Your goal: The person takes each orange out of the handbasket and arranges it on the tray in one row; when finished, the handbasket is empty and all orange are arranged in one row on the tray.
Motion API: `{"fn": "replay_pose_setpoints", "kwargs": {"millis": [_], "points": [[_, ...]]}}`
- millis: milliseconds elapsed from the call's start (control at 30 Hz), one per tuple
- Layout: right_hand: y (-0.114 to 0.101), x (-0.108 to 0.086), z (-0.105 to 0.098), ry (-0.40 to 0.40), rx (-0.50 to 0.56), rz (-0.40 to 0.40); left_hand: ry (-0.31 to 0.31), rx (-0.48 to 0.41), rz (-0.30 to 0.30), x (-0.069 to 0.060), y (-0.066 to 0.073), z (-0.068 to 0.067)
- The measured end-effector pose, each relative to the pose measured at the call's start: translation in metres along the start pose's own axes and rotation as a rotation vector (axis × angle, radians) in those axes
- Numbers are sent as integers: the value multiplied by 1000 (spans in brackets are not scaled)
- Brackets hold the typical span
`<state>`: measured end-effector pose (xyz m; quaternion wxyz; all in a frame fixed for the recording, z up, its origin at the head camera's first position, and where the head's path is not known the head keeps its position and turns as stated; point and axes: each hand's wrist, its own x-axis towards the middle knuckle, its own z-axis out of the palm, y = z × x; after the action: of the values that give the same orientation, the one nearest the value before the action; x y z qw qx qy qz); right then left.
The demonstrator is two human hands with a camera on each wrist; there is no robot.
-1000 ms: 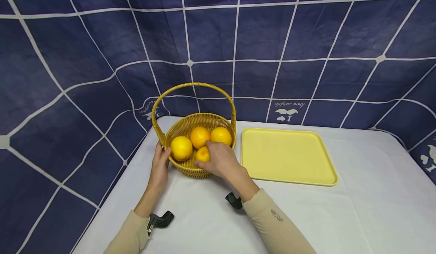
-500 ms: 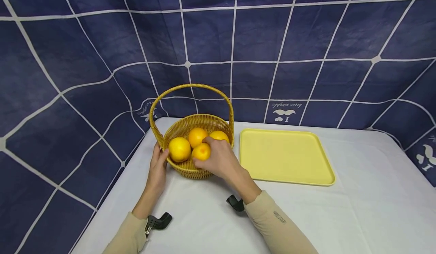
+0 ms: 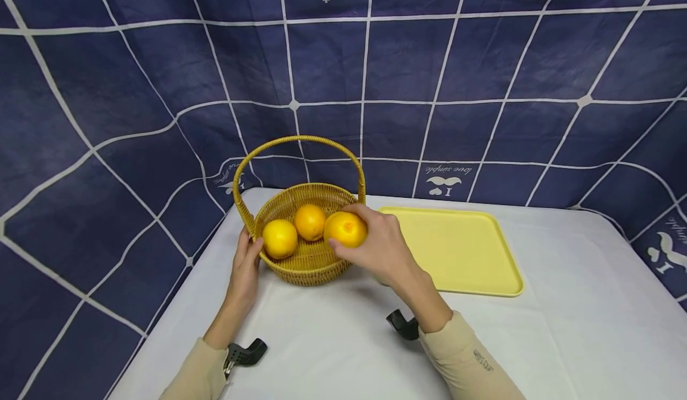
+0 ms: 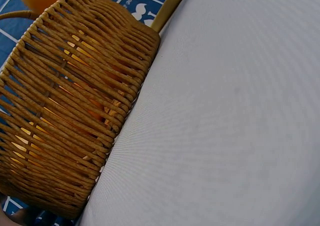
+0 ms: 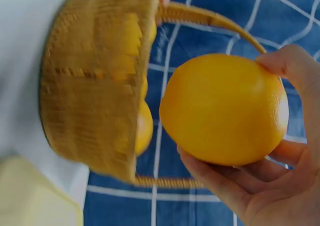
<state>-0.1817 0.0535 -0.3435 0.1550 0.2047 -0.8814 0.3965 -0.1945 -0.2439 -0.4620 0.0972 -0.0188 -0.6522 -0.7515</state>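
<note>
My right hand [image 3: 383, 245] grips an orange [image 3: 346, 229], raised over the right side of the wicker basket [image 3: 308, 276]. The right wrist view shows that orange [image 5: 225, 110] between thumb and fingers, clear of the rim. My left hand [image 3: 245, 272] holds the basket's left side beside the handle base, thumb near the rim. Inside the basket lie a left orange [image 3: 279, 238] and a middle orange [image 3: 310, 222]; whatever is behind the held orange is hidden in the head view. In the left wrist view the basket's woven side [image 4: 75, 101] fills the left.
A yellow tray [image 3: 461, 251] lies to the right of the basket on the white tablecloth [image 3: 322, 340], partly behind my right hand. The basket's tall handle [image 3: 300, 138] arches above the fruit. Dark blue gridded cloth [image 3: 408, 60] hangs behind and at the left.
My right hand has lifted the front orange out of the basket and moved it right and upward. My left hand remains at the basket's side. The head view has shifted slightly.
</note>
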Motion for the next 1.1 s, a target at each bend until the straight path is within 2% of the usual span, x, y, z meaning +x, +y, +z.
{"fn": "replay_pose_setpoints", "kwargs": {"millis": [233,433,500,767,933,1100], "points": [[29,8,-26,121,11,12,-6,21,-6,-1,-2,-2],[64,15,-24,230,-47,41,2,28,-8,-2,-1,-2],[74,18,-22,243,-61,66,4,23,-8,-3,-1,-2],[107,36,-11,180,-141,147,5,5,-12,-2,-1,-2],[120,34,3,105,-172,195,-8,12,-5,-2,-1,-3],[122,28,8,35,-205,211,-11,13,0,0,0,-1]]}}
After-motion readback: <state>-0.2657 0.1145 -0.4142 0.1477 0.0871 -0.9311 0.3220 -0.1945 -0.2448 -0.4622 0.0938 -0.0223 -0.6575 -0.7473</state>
